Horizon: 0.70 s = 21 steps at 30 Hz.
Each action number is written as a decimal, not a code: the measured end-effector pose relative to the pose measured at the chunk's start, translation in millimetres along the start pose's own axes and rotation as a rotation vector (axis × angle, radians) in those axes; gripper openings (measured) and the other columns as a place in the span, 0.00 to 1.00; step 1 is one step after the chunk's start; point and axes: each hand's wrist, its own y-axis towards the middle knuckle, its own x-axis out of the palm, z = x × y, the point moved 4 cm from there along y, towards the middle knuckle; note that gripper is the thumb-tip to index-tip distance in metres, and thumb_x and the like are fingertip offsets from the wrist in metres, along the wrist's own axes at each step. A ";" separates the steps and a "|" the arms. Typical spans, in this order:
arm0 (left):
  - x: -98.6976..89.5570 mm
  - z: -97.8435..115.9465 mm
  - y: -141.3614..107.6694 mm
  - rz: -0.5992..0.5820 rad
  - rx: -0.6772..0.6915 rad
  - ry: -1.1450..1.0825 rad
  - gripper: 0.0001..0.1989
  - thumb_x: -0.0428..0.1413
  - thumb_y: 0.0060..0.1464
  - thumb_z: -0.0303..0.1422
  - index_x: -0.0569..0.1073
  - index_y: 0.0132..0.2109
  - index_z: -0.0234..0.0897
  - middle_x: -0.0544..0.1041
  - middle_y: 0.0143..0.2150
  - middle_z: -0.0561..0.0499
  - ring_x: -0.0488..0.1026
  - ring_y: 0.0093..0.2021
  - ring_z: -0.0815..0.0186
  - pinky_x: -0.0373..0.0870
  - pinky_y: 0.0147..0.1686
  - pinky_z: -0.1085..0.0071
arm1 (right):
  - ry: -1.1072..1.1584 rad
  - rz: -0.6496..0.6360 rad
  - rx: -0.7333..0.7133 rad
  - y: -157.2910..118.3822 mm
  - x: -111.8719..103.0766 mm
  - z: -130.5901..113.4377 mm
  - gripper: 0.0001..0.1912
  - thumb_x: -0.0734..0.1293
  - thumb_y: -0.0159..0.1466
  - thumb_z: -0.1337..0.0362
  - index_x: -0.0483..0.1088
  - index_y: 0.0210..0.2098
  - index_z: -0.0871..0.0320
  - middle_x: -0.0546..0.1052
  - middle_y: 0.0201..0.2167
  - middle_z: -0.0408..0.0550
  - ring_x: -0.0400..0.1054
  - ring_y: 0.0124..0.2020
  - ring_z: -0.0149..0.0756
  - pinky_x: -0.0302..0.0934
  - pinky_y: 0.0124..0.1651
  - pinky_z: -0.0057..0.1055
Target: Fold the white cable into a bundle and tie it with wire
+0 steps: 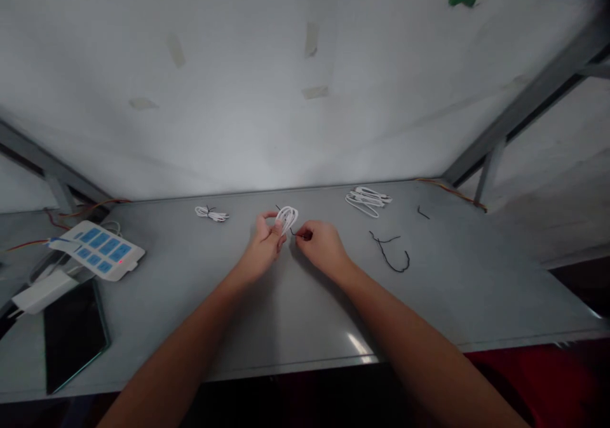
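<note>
My left hand (pixel 267 240) holds a coiled white cable (pixel 287 217) upright between thumb and fingers, above the middle of the grey table. Just right of it, my right hand (pixel 320 242) pinches one end of a thin black tie (pixel 294 232). Part of the tie runs behind the coil, and a short dark end shows at the coil's upper left. A white cable bundle (pixel 212 214) with a black tie around it lies to the left. Another coiled white cable (pixel 368 200) lies to the right, behind my right hand.
Black ties (pixel 394 263) and a short black piece (pixel 422 213) lie on the right of the grey table (pixel 457 288). At the left are a white power strip (pixel 102 249), a white adapter (pixel 45 291) and a dark tablet (pixel 75 336). A pale wall panel (pixel 248 129) stands behind.
</note>
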 end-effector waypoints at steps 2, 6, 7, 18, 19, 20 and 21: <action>-1.9 -2.1 0.8 0.022 -0.048 -0.010 0.24 0.49 0.63 0.58 0.59 0.50 0.43 0.62 0.22 0.61 0.51 0.15 0.73 0.45 0.16 0.78 | -0.021 -0.011 0.010 -0.3 0.2 -0.7 0.07 0.68 0.59 0.71 0.80 0.31 0.58 0.82 0.30 0.48 0.72 0.32 0.36 0.57 0.36 0.30; -2.6 -3.6 -0.2 0.024 -0.172 -0.054 0.19 0.47 0.66 0.54 0.60 0.46 0.43 0.61 0.20 0.61 0.47 0.15 0.74 0.40 0.17 0.79 | -0.046 -0.044 0.008 -1.0 2.3 -2.4 0.07 0.68 0.59 0.72 0.79 0.30 0.58 0.82 0.29 0.48 0.71 0.31 0.35 0.55 0.35 0.29; -1.5 -3.3 -0.8 0.005 -0.199 -0.069 0.17 0.48 0.67 0.51 0.60 0.46 0.43 0.61 0.20 0.61 0.47 0.15 0.74 0.40 0.17 0.79 | -0.049 -0.053 -0.002 -1.3 3.1 -3.0 0.07 0.67 0.59 0.72 0.79 0.30 0.58 0.81 0.29 0.47 0.70 0.31 0.35 0.54 0.35 0.29; -15.1 -6.8 10.5 0.085 -0.047 0.299 0.14 0.54 0.64 0.39 0.64 0.31 0.39 0.67 0.24 0.55 0.61 0.22 0.69 0.54 0.23 0.75 | -0.096 -0.081 -0.305 -9.8 4.6 -14.8 0.08 0.66 0.65 0.72 0.73 0.30 0.57 0.77 0.32 0.44 0.66 0.32 0.32 0.54 0.37 0.29; -15.5 -4.1 10.4 0.094 0.014 0.374 0.14 0.55 0.63 0.38 0.66 0.30 0.38 0.68 0.24 0.54 0.63 0.25 0.67 0.56 0.26 0.74 | -0.111 -0.090 -0.345 -10.8 4.2 -15.9 0.08 0.66 0.66 0.72 0.73 0.31 0.57 0.77 0.33 0.45 0.66 0.33 0.33 0.56 0.37 0.29; -14.8 -1.3 9.5 0.086 0.070 0.447 0.14 0.56 0.62 0.36 0.67 0.28 0.38 0.69 0.24 0.53 0.64 0.27 0.66 0.57 0.28 0.73 | -0.128 -0.096 -0.388 -11.7 3.4 -17.0 0.08 0.66 0.66 0.72 0.74 0.32 0.57 0.77 0.34 0.46 0.67 0.34 0.34 0.58 0.38 0.30; -13.5 1.4 8.1 0.068 0.119 0.516 0.13 0.56 0.61 0.35 0.68 0.28 0.38 0.70 0.25 0.52 0.65 0.28 0.65 0.57 0.29 0.73 | -0.142 -0.091 -0.431 -12.4 2.1 -18.0 0.07 0.66 0.67 0.71 0.75 0.34 0.57 0.77 0.35 0.47 0.68 0.35 0.35 0.60 0.40 0.31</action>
